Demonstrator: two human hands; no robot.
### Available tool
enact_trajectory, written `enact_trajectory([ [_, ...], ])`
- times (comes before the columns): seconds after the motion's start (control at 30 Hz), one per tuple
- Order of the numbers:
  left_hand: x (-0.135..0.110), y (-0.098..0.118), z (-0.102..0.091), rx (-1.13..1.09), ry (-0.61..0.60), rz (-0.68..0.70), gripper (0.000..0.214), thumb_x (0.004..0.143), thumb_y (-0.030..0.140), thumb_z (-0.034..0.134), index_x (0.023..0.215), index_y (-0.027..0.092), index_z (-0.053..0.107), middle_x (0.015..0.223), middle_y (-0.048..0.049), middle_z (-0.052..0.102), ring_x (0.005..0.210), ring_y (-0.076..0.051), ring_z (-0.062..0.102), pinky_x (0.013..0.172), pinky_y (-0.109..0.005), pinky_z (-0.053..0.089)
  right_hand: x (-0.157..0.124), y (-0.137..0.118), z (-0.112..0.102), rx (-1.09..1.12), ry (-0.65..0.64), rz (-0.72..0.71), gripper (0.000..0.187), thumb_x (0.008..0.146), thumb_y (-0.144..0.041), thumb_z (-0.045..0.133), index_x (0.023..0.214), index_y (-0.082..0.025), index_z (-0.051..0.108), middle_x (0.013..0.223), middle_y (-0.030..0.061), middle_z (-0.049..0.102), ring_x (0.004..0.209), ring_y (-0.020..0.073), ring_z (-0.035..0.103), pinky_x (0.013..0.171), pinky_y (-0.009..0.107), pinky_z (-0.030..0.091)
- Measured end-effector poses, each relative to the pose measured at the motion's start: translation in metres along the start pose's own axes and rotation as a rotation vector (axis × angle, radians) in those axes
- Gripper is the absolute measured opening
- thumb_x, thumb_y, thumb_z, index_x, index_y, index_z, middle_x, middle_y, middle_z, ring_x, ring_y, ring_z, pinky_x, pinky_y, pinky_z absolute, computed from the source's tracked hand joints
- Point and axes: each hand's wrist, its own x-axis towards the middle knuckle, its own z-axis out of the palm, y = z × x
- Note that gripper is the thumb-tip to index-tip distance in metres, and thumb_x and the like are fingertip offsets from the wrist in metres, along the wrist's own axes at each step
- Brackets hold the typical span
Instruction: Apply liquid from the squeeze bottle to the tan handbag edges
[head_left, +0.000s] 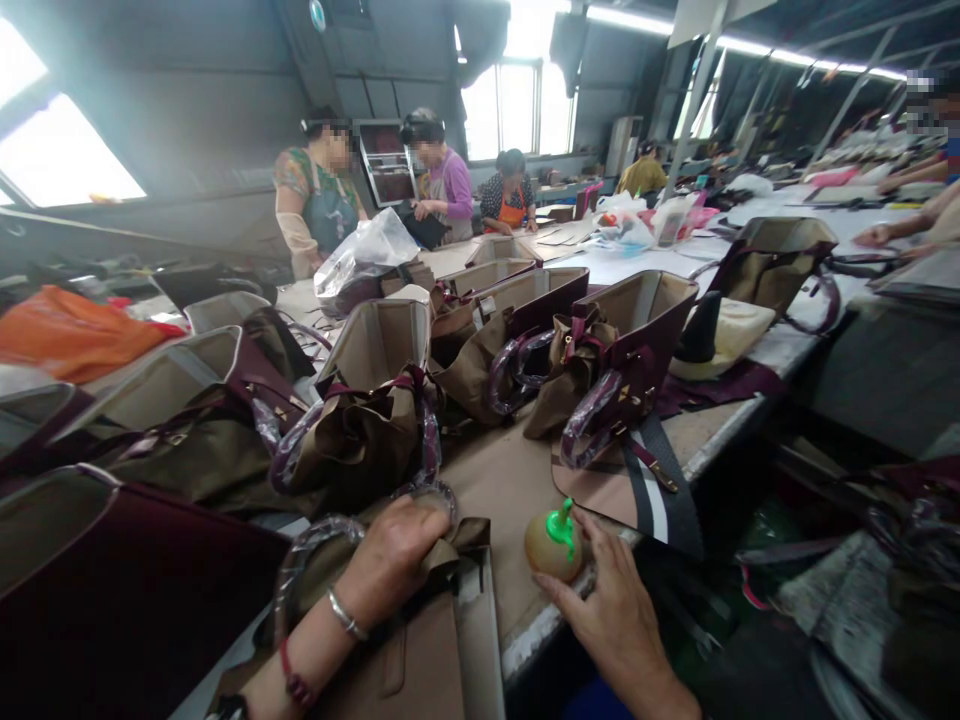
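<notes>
dim hall | blown-out window glare | hazy left | warped edges

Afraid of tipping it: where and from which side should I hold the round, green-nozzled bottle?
Probably the bottle, round its wide belly below the narrow green nozzle, from the right, where the right hand touches it; it stands nozzle-up.

The left grip [390, 560], low at about 7 o'clock, is a bare hand on a bare arm. A thin, shiny silver metal bangle [345, 612] goes round its wrist. A bit farther down the arm sits a dark red cord bracelet [295, 682]. Past it, a small dark thing [227, 707] is cut off by the edge. The right grip [615, 615], at about 5 o'clock, is bare too, wrist and all.
</notes>
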Motion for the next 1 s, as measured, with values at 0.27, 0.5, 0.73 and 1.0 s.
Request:
enact_trajectory([
  [0.27, 0.043, 0.015, -0.018, -0.009, -0.067, 0.113, 0.02, 0.08, 0.004, 0.036, 0.068, 0.02, 0.037, 0.059, 0.0012, 0.052, 0.051, -0.014, 0.046, 0.057, -0.028, 0.033, 0.009, -0.003, -0.014, 0.052, 0.014, 0.04, 0.043, 0.077, -0.038, 0.063, 0.112, -0.017, 0.048, 0.105, 0.0127, 0.059, 0.101, 0.0288, 0.057, 0.089, 0.047, 0.049],
  [0.5, 0.055, -0.001, 0.027, -0.092, -0.104, 0.067, 0.019, 0.073, 0.0, 0.039, 0.071, 0.018, 0.046, 0.065, -0.0033, 0.059, 0.061, -0.017, 0.054, 0.063, -0.03, 0.036, -0.001, 0.025, -0.076, 0.55, -0.235, 0.559, 0.056, 0.069, -0.044, 0.07, 0.112, -0.022, 0.044, 0.1, 0.0059, 0.062, 0.086, 0.0212, 0.065, 0.074, 0.029, 0.055],
  [0.73, 0.047, -0.011, 0.046, -0.254, -0.153, -0.156, 0.008, 0.078, 0.01, 0.046, 0.077, 0.018, 0.048, 0.072, -0.0043, 0.059, 0.069, -0.018, 0.055, 0.064, -0.027, 0.038, -0.001, 0.011, -0.113, 0.804, -0.415, 0.894, 0.067, 0.058, -0.049, 0.071, 0.116, -0.025, 0.048, 0.097, 0.0056, 0.066, 0.077, 0.0232, 0.065, 0.065, 0.032, 0.053],
  [1.0, 0.055, -0.027, 0.052, -0.478, -0.236, -0.401, 0.012, 0.085, 0.022, 0.053, 0.074, 0.018, 0.051, 0.069, 0.0034, 0.056, 0.064, -0.01, 0.053, 0.059, -0.02, 0.036, 0.026, 0.041, -0.11, 0.343, -0.547, 0.451, 0.056, 0.062, -0.047, 0.071, 0.109, -0.022, 0.057, 0.104, 0.008, 0.063, 0.092, 0.0251, 0.063, 0.074, 0.028, 0.054],
])
